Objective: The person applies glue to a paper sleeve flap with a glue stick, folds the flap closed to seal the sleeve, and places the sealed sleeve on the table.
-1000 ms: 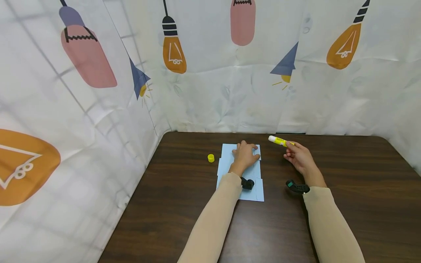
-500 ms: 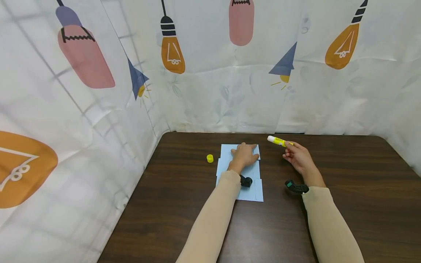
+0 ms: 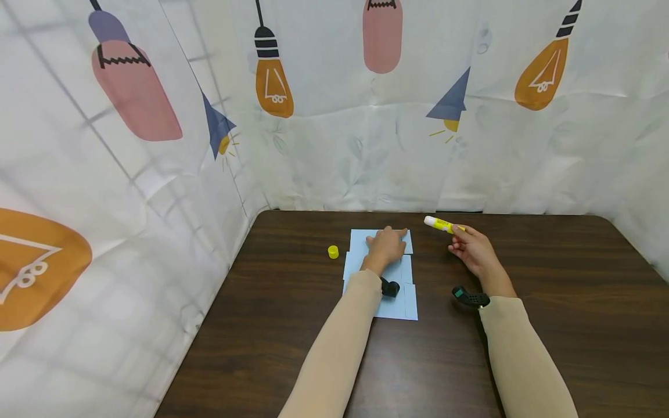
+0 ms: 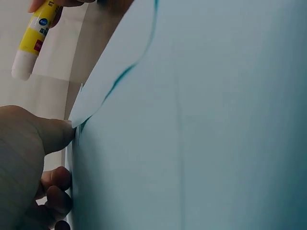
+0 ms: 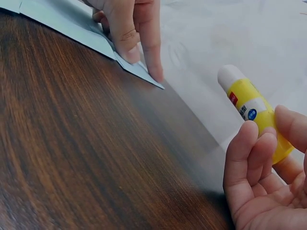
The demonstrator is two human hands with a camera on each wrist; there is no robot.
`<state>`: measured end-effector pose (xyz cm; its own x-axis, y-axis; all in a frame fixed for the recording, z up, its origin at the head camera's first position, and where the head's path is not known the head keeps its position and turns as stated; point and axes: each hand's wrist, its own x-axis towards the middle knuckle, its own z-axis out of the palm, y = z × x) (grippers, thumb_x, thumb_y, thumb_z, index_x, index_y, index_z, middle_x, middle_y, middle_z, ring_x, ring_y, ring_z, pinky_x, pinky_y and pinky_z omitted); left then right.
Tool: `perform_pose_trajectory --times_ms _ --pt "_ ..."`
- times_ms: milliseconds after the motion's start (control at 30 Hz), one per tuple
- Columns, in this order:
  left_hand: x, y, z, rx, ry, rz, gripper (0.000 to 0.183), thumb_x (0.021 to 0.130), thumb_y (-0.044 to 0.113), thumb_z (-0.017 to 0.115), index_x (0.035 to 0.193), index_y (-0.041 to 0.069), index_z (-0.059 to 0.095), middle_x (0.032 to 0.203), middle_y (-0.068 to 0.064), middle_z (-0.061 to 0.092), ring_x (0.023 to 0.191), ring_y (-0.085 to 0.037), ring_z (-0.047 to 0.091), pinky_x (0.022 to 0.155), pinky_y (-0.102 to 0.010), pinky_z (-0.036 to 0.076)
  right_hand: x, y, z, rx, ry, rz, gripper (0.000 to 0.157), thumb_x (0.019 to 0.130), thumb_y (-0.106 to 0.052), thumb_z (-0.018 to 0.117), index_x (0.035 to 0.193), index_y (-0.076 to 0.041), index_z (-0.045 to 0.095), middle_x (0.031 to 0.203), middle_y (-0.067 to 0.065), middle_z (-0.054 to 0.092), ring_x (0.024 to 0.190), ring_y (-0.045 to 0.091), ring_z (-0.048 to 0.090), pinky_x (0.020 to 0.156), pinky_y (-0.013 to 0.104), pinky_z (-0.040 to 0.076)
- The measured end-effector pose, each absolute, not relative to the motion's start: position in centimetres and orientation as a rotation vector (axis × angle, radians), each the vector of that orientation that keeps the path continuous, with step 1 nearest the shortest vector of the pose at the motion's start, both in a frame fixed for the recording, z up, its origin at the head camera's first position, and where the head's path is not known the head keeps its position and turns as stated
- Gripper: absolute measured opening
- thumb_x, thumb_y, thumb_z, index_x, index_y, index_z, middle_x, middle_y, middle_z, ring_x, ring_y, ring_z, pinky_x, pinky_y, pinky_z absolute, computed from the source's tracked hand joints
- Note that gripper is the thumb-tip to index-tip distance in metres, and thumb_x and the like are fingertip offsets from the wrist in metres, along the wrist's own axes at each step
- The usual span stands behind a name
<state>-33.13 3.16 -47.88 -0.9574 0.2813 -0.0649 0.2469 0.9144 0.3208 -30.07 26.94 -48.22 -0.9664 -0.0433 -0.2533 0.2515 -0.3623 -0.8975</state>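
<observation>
A light blue folded paper (image 3: pixel 410 302), with overlapping panels and stepped edges, lies flat on the table. On its far part my left hand (image 3: pixel 385 247) rests, its thumb and forefinger pressing near the far right corner. In the left wrist view the thumb touches the edge of a raised flap (image 4: pixel 103 91), which curves up and leaves a narrow gap. My right hand (image 3: pixel 475 252) pinches a yellow glue stick (image 3: pixel 443 225) between thumb and fingers, above the table to the right of the paper. Its white end points left, away from the hand.
A small yellow cap (image 3: pixel 333 252) sits on the table left of the paper. The dark wood table (image 3: pixel 549 278) meets a printed white curtain (image 3: pixel 324 168) along its back and left edges. Both wrists wear black cameras.
The left thumb has drawn in slightly toward the forefinger on the paper. My right hand and the glue stick stay almost still.
</observation>
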Motion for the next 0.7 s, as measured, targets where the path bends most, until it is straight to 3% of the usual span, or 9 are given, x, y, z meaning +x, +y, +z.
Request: perform_pose_trajectory --times_ms 200,533,700 --pt "-32.94 3.13 -47.82 0.382 2.975 0.542 0.041 0.105 0.033 0.053 0.146 0.038 0.055 0.131 -0.005 0.061 0.116 -0.026 0.060 0.096 -0.052 0.039 -30.00 26.94 -48.24 0.266 1.669 -2.433 0.021 0.102 -0.028 0.063 0.119 -0.017 0.056 0.077 -0.005 0.058 0.067 0.007 0.055 0.072 0.022 0.057" --pt "-32.43 2.94 -47.52 0.422 2.968 0.596 0.040 0.101 0.040 0.064 0.140 0.035 0.062 0.139 -0.007 0.059 0.125 -0.029 0.058 0.098 -0.054 0.040 -30.00 26.91 -48.20 0.280 1.679 -2.418 0.022 0.101 -0.029 0.063 0.119 -0.017 0.057 0.078 -0.004 0.058 0.068 0.008 0.055 0.073 0.023 0.058" --pt "-32.37 2.75 -47.71 0.413 2.974 0.634 0.038 0.098 0.040 0.068 0.136 0.033 0.066 0.135 -0.005 0.062 0.125 -0.028 0.060 0.098 -0.053 0.040 -29.93 26.69 -48.21 0.283 1.682 -2.414 0.022 0.101 -0.029 0.064 0.118 -0.018 0.058 0.079 -0.004 0.058 0.068 0.008 0.055 0.072 0.022 0.058"
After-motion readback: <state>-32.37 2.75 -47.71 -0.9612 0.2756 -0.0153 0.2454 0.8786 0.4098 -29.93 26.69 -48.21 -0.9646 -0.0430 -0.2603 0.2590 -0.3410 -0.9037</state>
